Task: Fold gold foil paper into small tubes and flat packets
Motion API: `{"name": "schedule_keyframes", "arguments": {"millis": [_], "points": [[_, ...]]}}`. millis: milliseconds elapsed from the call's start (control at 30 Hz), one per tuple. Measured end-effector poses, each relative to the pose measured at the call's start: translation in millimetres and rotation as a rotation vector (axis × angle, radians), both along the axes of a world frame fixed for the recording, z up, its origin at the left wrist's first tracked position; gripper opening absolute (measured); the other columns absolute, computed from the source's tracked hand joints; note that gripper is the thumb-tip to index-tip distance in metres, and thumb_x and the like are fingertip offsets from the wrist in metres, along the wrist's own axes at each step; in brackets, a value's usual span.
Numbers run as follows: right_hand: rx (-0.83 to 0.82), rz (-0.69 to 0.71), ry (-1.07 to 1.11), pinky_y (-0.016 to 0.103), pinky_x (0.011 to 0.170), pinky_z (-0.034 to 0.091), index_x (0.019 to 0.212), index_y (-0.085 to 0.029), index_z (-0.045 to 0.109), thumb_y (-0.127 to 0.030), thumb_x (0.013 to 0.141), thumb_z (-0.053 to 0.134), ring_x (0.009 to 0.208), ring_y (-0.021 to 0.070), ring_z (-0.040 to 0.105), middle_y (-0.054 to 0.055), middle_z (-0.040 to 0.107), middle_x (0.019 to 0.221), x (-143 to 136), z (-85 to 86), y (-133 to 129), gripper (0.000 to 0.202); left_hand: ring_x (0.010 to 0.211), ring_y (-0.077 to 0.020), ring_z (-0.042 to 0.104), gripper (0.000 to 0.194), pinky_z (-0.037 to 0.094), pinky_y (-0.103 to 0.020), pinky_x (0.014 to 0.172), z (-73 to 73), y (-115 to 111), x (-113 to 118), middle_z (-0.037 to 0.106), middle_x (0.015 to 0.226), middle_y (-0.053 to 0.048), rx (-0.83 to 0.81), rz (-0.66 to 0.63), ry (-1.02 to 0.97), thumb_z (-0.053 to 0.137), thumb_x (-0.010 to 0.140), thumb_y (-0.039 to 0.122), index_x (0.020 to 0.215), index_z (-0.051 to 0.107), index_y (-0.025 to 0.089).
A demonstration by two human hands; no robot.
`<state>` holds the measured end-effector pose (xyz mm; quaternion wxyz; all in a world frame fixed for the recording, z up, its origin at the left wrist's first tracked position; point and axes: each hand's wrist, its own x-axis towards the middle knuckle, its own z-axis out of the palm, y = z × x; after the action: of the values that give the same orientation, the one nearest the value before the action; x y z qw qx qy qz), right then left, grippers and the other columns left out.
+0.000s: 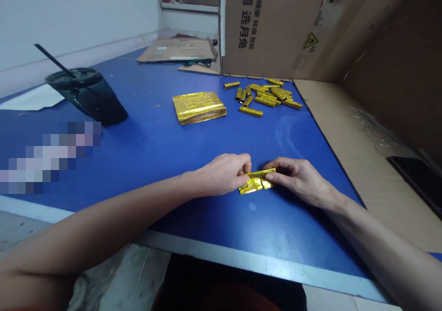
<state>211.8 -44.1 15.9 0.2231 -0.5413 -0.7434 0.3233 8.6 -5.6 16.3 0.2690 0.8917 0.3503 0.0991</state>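
A sheet of shiny gold foil paper (256,184) lies between my hands, its far edge folded over into a narrow strip. My left hand (228,173) pinches its left end, fingers curled. At the right end, my right hand (299,179) grips the fold between thumb and fingers. Farther back on the table sits a stack of gold foil paper (199,107). To the right of that stack, several small folded gold pieces (271,95) lie in a loose heap.
A dark tumbler with a straw (93,94) stands at the left on the blue table (155,145). A large cardboard box wall (276,30) rises behind the heap. Flat cardboard (177,49) lies at the back, and a dark flat object (416,179) rests at the right.
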Motion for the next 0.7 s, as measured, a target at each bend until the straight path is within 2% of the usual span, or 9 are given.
{"name": "schedule_keyframes", "arguments": {"millis": [100,233,433,567,700], "points": [[-0.012,-0.014,0.071,0.022,0.051,0.039,0.074,-0.015,0.059,-0.037,0.08,0.049,0.054,0.0095,0.048,-0.001,0.055,0.061,-1.5,0.8,-2.5,0.025,0.06,-0.0088,0.052,0.008,0.04,-0.021,0.057,-1.0,0.3,-0.1,0.056,0.067,0.003,-0.164,0.041,-0.144,0.046,0.074,0.018,0.08,0.051,0.016],[0.013,-0.06,0.115,0.02,0.041,0.03,0.068,-0.014,0.057,-0.037,0.08,0.049,0.045,0.0066,0.037,-0.004,0.045,0.052,-3.2,1.2,-6.4,0.027,0.061,-0.0082,0.053,0.011,0.041,-0.02,0.057,-1.2,0.0,0.7,0.058,0.066,0.003,-0.274,0.048,-0.221,0.049,0.074,0.021,0.082,0.055,0.015],[-0.002,-0.083,0.143,0.02,0.039,0.027,0.062,-0.015,0.054,-0.039,0.08,0.049,0.043,0.0062,0.033,-0.005,0.041,0.048,-5.3,4.0,-10.0,0.03,0.059,-0.0082,0.052,0.013,0.04,-0.02,0.056,0.6,-1.5,1.1,0.06,0.065,0.002,-0.262,0.102,-0.24,0.05,0.074,0.024,0.077,0.059,0.015],[-0.048,-0.039,0.17,0.02,0.045,0.034,0.076,-0.014,0.06,-0.037,0.078,0.052,0.05,0.0079,0.042,-0.001,0.052,0.059,-8.1,4.0,-12.3,0.025,0.06,-0.0083,0.052,0.013,0.04,-0.02,0.057,-0.7,-3.0,1.3,0.061,0.066,0.002,-0.262,0.103,-0.235,0.05,0.074,0.023,0.076,0.061,0.015],[-0.056,0.015,0.16,0.019,0.043,0.031,0.073,-0.015,0.059,-0.035,0.082,0.048,0.047,0.0067,0.037,-0.004,0.046,0.054,-9.8,3.2,-15.5,0.025,0.06,-0.0082,0.052,0.013,0.039,-0.02,0.058,-1.0,-4.0,1.6,0.061,0.067,0.002,-0.262,0.076,-0.217,0.05,0.074,0.022,0.075,0.061,0.015]]}}
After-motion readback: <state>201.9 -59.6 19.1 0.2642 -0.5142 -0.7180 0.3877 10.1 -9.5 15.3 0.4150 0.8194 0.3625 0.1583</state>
